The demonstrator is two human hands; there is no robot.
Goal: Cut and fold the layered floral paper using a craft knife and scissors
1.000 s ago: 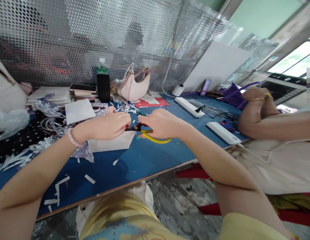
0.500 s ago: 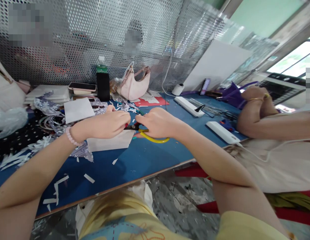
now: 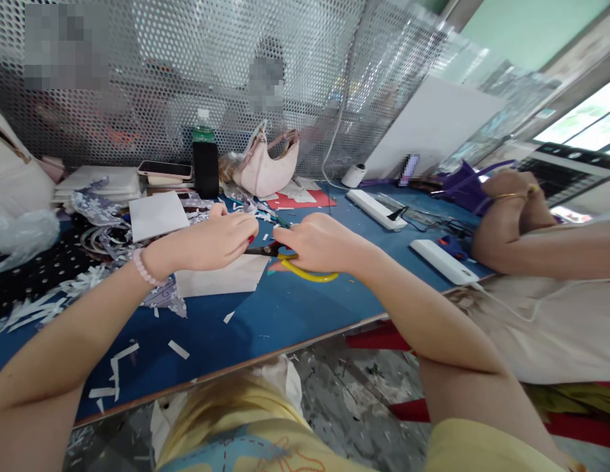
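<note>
My right hand (image 3: 325, 242) is closed around scissors (image 3: 312, 274) with yellow handles, their dark blades pointing left. Close to the blade tips, my left hand (image 3: 214, 241) has its fingers pinched together. What those fingers hold is hidden behind them. A bracelet of pale pink beads (image 3: 146, 267) circles the left wrist. White paper (image 3: 221, 280) lies on the blue tabletop just under the hands. Beside the left wrist is a lilac floral cloth piece (image 3: 168, 300).
Thin white paper strips (image 3: 115, 370) litter the table's near left. Behind my left arm are a white card (image 3: 159, 217), phones (image 3: 166, 170) and a black box (image 3: 205, 170). A pink bag (image 3: 268, 169) stands at the back. To the right are power strips (image 3: 443, 262) and another person's arm (image 3: 551, 246).
The whole view has shifted slightly, so things appear a little further right. Both hands keep almost the same pose, with the scissors still in the right one.
</note>
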